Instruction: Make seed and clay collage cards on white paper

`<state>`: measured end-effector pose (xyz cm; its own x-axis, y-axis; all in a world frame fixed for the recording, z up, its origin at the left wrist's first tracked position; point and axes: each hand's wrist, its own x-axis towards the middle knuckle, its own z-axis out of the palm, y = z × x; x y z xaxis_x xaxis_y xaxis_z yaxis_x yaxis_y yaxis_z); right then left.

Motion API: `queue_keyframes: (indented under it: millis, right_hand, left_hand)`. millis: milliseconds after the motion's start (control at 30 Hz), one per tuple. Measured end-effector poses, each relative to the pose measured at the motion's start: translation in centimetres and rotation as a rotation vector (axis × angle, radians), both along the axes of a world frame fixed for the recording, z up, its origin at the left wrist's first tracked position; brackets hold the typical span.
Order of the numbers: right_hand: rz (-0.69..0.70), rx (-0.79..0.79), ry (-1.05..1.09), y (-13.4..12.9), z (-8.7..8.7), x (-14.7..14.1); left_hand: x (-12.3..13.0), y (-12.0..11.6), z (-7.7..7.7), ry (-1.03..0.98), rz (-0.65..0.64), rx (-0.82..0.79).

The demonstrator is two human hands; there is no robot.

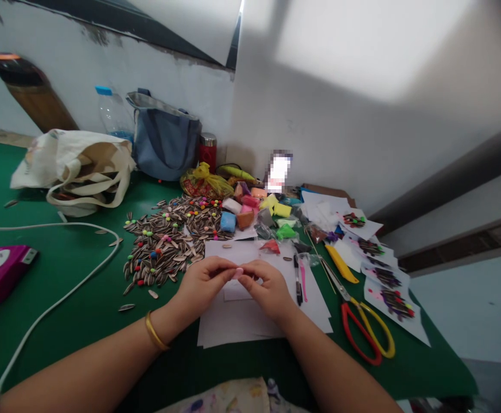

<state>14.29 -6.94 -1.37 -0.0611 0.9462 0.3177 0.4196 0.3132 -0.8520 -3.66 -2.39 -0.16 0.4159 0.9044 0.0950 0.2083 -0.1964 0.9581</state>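
A small pink piece [237,273] is pinched between the fingertips of both my hands, above white paper sheets [228,324] on the green table. My left hand [205,284] holds it from the left, fingers closed, and a gold bangle circles that wrist. From the right, the thumb and fingers of my right hand [268,287] close on the same piece. A spread pile of striped sunflower seeds [168,241] with coloured bits lies to the left. Beyond my hands are coloured clay lumps, among them a blue one [228,222] and a green one [286,232].
Scissors [360,321], a yellow cutter [342,264] and a black pen [297,280] lie to the right, near cards bearing decorated seeds [394,304]. A white cable [65,292] curves at left. Bags [166,143], a red flask [208,154] and a lit phone [278,171] stand behind.
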Motion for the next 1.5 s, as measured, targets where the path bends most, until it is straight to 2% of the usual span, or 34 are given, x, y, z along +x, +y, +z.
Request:
queue_keyframes:
  millis: [167,300,400,633,733,900,1100,1233,1333,1400,1500]
  right_hand:
    - [-0.093,0.011,-0.028,0.1,-0.2,-0.2]
    - [-0.023,0.026,-0.032,-0.1,-0.1,-0.1]
    - [-0.010,0.015,-0.022,-0.2,0.1,0.0]
    - [-0.032,0.004,-0.078,-0.1,-0.1,-0.3]
    - [-0.064,0.020,-0.103,-0.1,0.0,-0.3]
    - [-0.013,0.000,-0.079,0.0,0.2,0.1]
    - [-0.080,-0.005,-0.041,0.0,0.1,-0.1]
    - [-0.069,-0.002,-0.013,-0.1,0.1,-0.5]
    - [-0.077,0.024,0.002,-0.2,0.1,-0.5]
    - [-0.075,0.030,0.008,-0.2,0.2,-0.3]
    - [-0.001,0.013,0.020,-0.1,0.4,0.4]
  left_hand:
    - [0.1,-0.2,-0.7,0.020,-0.019,0.002]
    - [-0.1,0.2,-1.1,0.015,-0.066,0.109]
    - [-0.3,0.6,-0.8,-0.008,-0.013,0.120]
    - [-0.1,0.4,-0.4,-0.070,-0.041,-0.119]
    - [0.1,0.2,-0.6,-0.049,-0.038,-0.129]
    - [0.4,0.1,-1.1,-0.085,-0.016,-0.158]
    - [0.5,0.1,-1.6,-0.091,-0.050,-0.198]
    - [0.3,0.1,-1.4,0.035,-0.104,-0.180]
    - [0.2,0.2,-1.1,0.068,-0.086,-0.159]
    - [0.1,0.1,-0.8,0.050,-0.087,-0.185]
    - [0.1,-0.1,-0.5,-0.070,-0.130,-0.321]
